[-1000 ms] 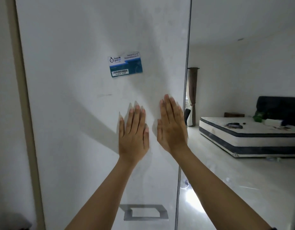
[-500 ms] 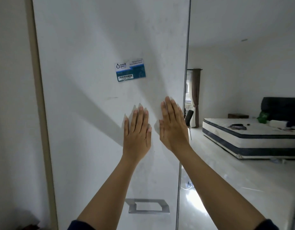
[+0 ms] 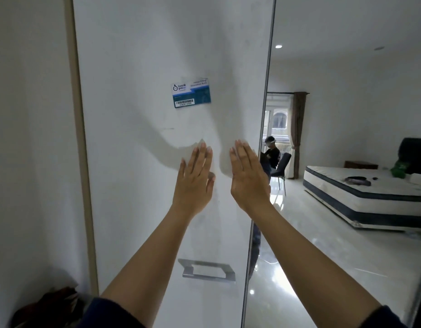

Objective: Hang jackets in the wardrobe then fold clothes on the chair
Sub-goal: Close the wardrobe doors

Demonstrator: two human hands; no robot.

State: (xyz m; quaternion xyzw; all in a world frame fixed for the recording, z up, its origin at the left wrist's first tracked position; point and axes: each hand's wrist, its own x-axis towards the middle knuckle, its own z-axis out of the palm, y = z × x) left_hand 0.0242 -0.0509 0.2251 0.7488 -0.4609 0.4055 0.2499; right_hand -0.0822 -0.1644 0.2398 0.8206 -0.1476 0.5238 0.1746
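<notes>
Hands first, from the one head view: the left hand [image 3: 194,183] and the right hand [image 3: 248,181] are both laid flat on the white wardrobe door [image 3: 138,162], fingers straight and close together. They hold nothing, and the right one sits just beside the door's metal edge strip [image 3: 264,138]. A blue and white sticker [image 3: 190,94] is stuck to the door above them. Well below them, between the forearms, is a square metal handle [image 3: 207,271], untouched. The door fills the middle of the view and appears shut, so no jackets can be seen; a dark heap of cloth [image 3: 48,306] lies low at the left, but I cannot say what it is. Right of the strip a bedroom shows, probably in a mirrored panel: a bed [image 3: 370,200], and a chair [image 3: 282,165] with a seated person beside it. I'd judge the door a large, stiff, fairly heavy panel with a smooth, slippery face. Flat palms can only push it or drag it by friction, so the handle is the place to hook the fingers. Whether it slides or swings I cannot tell. Once it is open, jackets would be soft and limp, best lifted at the collar or shoulders.
</notes>
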